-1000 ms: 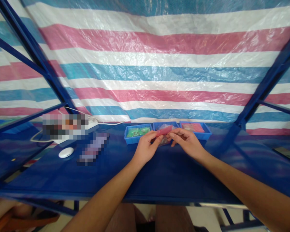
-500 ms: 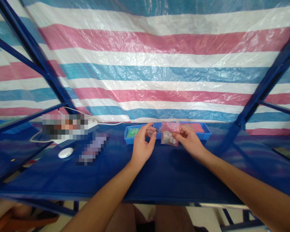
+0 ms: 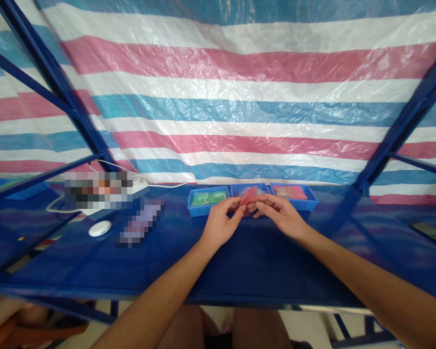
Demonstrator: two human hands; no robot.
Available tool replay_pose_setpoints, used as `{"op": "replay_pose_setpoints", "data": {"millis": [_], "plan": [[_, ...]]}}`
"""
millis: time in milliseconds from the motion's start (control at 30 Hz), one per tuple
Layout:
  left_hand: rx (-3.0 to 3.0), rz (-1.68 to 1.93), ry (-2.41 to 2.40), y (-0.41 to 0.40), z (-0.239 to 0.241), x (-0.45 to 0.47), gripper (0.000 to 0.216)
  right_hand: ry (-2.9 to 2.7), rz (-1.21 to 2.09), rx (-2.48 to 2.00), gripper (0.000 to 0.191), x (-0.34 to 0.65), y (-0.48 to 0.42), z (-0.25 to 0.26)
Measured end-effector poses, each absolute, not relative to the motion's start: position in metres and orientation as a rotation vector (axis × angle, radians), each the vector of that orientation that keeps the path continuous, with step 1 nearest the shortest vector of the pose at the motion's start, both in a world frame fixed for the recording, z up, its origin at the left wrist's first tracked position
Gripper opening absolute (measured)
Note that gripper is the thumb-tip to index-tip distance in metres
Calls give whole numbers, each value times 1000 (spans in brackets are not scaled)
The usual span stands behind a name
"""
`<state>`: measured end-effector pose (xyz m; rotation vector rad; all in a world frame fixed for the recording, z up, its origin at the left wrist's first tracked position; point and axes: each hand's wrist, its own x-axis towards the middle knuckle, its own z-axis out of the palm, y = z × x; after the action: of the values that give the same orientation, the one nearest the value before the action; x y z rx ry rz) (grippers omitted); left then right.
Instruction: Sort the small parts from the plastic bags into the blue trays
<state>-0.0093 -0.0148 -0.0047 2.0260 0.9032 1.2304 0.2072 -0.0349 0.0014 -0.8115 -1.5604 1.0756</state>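
1. I get the most brightness off the striped tarpaulin point(image 3: 236, 87), where white glare streaks its creases, strongest around the upper middle.
2. The blue tabletop point(image 3: 261, 271) reads much darker to me, with soft reflections and shadowy bands toward the right.
3. My wide view distorts the edges: the right forearm point(image 3: 370, 281) stretches toward the lower corner.
4. I see the left hand point(image 3: 221, 223) and right hand point(image 3: 285, 215) evenly lit but slightly soft; the pink plastic bag point(image 3: 248, 195) lacks fine detail.
5. Mosaic blocks point(image 3: 141, 223) hide two patches at left.
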Motion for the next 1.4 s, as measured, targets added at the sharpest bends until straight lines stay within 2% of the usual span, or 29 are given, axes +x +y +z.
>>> {"op": "replay_pose_setpoints", "data": {"millis": [167,267,367,500,700,833,933,1233,1400], "plan": [[1833,1249,851,-11,-13,-7,44,-1461,906,-905,34,211,-25,-6],[1703,1242,788,-7,-14,-5,49,-1351,864,-917,47,211,-20,-13],[1538,1211,720,-5,-13,-2,57,-1336,975,-889,55,209,-18,-15],[1392,1152,600,-7,-10,2,57,-1341,1121,-851,48,208,-19,-15],[1363,1146,619,-5,-13,1,56,-1291,1146,-850,52,209,-19,-13],[1322,1132,636,-3,-14,-1,63,-1374,1170,-900,36,208,-23,-12],[1304,1125,665,-3,-14,0,70,-1392,1141,-936,35,210,-22,-12],[1453,1112,750,-2,-16,-3,68,-1361,485,-1081,34,279,10,4],[1525,1102,783,0,-19,-4,64,-1412,-151,-1340,21,316,10,20]]}}
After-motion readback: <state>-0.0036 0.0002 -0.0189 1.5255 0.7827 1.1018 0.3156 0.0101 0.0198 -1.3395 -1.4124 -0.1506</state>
